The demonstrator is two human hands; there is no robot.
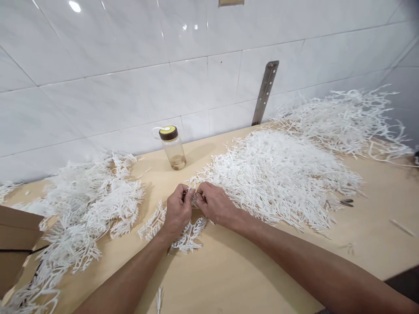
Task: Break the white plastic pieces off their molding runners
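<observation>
My left hand (178,208) is closed in a pinch on a thin white plastic strand (189,188), its thumb pressed to the fingers. Right beside it, my right hand (214,203) is also pinched shut at the same spot; its fingertips partly hide what they grip. A short bunch of branched white strands (189,237) hangs below and around my left hand, lying on the table. Just beyond my right hand spreads a large heap of short loose white strands (278,174).
A tangled pile of knotted white strands (94,200) covers the table's left side, by a cardboard box (19,244). A clear bottle (175,152) with a dark lid stands near the tiled wall. Longer strands (347,122) lie back right; a metal bracket (266,92) is against the wall.
</observation>
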